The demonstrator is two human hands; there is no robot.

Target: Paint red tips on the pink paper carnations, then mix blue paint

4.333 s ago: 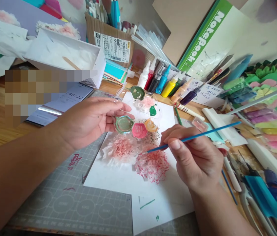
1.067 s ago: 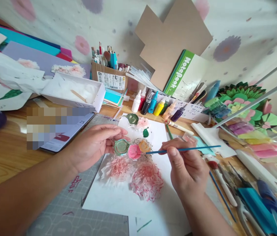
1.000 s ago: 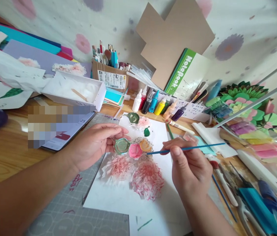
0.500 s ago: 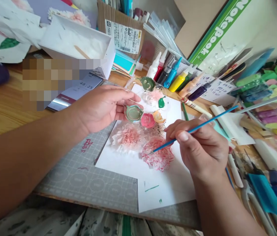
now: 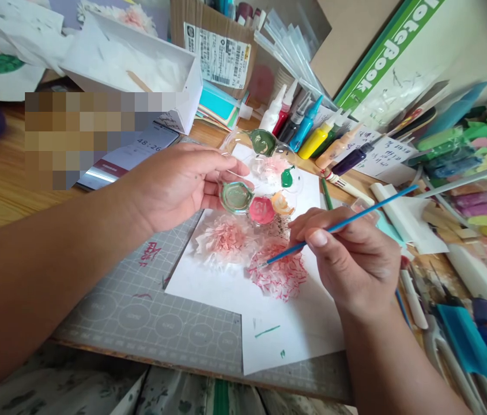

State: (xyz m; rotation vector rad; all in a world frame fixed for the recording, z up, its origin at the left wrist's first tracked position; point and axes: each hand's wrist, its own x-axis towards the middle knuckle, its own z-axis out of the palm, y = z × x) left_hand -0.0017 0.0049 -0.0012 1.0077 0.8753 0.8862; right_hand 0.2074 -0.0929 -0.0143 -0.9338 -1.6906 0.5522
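Note:
My left hand is closed on the edge of a clear paint palette whose wells hold green, pink and peach paint. In my right hand, pinched between thumb and fingers, is a blue paintbrush. Its tip is over the upper left part of a ruffled flower with red-pink edges; whether it touches I cannot tell. A paler pink and white flower lies to the left, below the palette. Both flowers rest on white paper that has green paint marks.
A grey cutting mat lies under the paper. Behind stand paint bottles and a cardboard box. A phone and a white open box are at the left. Scissors and other tools crowd the right side.
The view has shifted slightly. The palette appears a little further right and the brush stays over the red-edged flower. Both hands keep their grips.

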